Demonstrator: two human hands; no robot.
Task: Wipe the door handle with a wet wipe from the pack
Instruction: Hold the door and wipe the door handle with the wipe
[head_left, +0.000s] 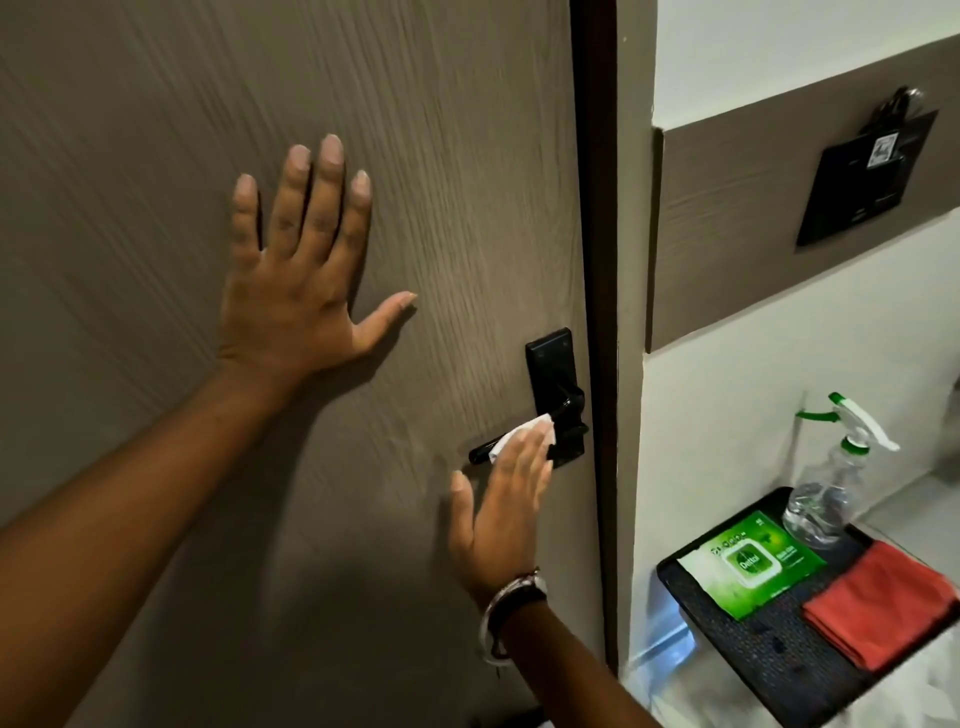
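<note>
A black lever door handle (563, 410) on its black backplate sits at the right edge of a grey-brown wooden door (156, 130). My right hand (506, 499) presses a white wet wipe (524, 434) against the lever, fingers flat over it, thumb spread to the left. The lever's free end (480, 455) sticks out left of the wipe. My left hand (298, 270) lies flat on the door, fingers spread, up and left of the handle. The green wet wipe pack (753, 564) lies on a black tray at the lower right.
The black tray (779, 660) also holds a clear spray bottle (826, 493) with a white and green trigger and a folded red cloth (878, 608). A dark door frame (597, 208) runs beside the handle. A black wall panel (862, 182) hangs at the upper right.
</note>
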